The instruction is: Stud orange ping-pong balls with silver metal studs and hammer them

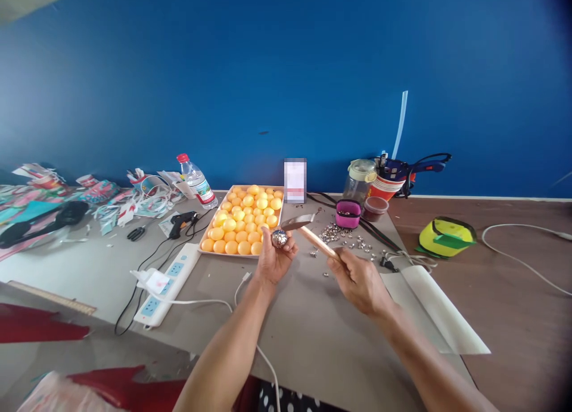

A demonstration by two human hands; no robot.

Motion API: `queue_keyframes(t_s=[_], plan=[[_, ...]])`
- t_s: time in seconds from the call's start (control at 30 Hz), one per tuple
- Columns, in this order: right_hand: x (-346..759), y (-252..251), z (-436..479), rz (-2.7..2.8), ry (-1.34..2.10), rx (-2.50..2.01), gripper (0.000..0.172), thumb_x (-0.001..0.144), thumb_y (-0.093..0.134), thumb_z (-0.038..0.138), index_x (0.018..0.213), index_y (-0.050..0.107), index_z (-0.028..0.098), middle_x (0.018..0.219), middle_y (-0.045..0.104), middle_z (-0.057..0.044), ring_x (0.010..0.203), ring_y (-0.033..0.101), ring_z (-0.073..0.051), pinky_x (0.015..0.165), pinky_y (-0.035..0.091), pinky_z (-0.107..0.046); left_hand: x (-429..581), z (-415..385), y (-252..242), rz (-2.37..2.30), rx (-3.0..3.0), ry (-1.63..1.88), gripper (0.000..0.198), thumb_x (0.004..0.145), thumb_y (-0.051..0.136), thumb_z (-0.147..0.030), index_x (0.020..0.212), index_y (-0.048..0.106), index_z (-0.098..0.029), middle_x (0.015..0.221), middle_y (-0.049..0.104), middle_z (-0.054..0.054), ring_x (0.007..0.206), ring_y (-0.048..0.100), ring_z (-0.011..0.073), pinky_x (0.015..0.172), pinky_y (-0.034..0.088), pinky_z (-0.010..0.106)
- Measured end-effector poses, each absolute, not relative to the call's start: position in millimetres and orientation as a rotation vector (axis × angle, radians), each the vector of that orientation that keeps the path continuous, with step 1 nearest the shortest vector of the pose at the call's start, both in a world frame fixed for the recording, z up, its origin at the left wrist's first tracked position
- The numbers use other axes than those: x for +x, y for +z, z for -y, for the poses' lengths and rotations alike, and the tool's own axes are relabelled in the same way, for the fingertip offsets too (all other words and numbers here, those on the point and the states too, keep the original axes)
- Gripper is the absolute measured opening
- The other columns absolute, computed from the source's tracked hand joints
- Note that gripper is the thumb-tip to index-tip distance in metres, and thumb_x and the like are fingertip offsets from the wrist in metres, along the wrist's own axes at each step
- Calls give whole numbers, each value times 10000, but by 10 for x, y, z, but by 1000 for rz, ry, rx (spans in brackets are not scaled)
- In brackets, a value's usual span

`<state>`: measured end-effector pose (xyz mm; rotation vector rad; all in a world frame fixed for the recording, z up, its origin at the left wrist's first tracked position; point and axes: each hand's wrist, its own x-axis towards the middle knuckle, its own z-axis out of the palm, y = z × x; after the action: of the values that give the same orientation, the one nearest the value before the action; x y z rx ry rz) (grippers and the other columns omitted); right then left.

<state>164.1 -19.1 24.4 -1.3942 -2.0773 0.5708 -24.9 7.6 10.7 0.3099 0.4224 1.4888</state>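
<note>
My left hand [273, 260] is curled around a shiny silver ball [279, 238] with a bumpy, faceted surface, held above the grey table. My right hand [360, 279] grips the pale wooden handle of a tool [318, 241] with a curved, pointed metal head. That head is beside the ball, at its upper right in view; whether they touch I cannot tell. Behind my left hand, a shallow tray [283, 192] holds many orange balls. Small silver bells or beads [333, 233] lie loose beyond my right hand, near a small purple container [348, 214].
A white power strip [193, 260] with cables lies left, near a glue gun [182, 222], scissors [136, 234] and a water bottle [196, 184]. At the back are a clear jar [356, 185] and a phone-like upright panel [295, 181]. A yellow tape-wrapped item [447, 238] sits right.
</note>
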Motion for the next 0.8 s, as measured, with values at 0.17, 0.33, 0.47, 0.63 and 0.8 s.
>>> queue_keyframes(t_s=[0.17,0.33,0.47,0.63,0.8], plan=[[1647,255,186,2156,524,-1468,251,855,379,408,755,511,221,579,556,10,485,459,-119,491,261,-223,-252,-68,132,-448,291,1477,413,804,465,-550,741,551,-152,602,456,-16,476,360,54,494,353,202],[1660,266,182,2075,517,-1394,276,860,354,418,753,508,215,572,550,3,476,452,-120,491,274,-227,-237,-57,150,-509,312,1481,413,823,441,-541,745,553,-151,715,527,14,472,349,42,500,371,205],[1644,263,173,2122,577,-1459,229,842,404,397,725,507,229,543,526,29,463,434,-114,470,248,-221,-235,-48,152,-490,285,1481,409,814,457,-544,747,561,-154,626,468,-13,469,333,49,500,369,206],[1675,229,159,1888,656,-1391,307,859,378,456,681,441,214,527,466,37,473,405,-103,475,285,-209,-228,-7,201,-380,323,1430,380,825,467,-515,807,576,-151,780,521,29,514,373,41,536,379,203],[1694,172,141,1883,600,-1400,296,851,397,454,703,472,209,528,481,33,474,405,-104,480,286,-211,-238,-13,190,-414,292,1438,410,800,485,-541,830,592,-147,769,517,26,494,369,34,530,380,205]])
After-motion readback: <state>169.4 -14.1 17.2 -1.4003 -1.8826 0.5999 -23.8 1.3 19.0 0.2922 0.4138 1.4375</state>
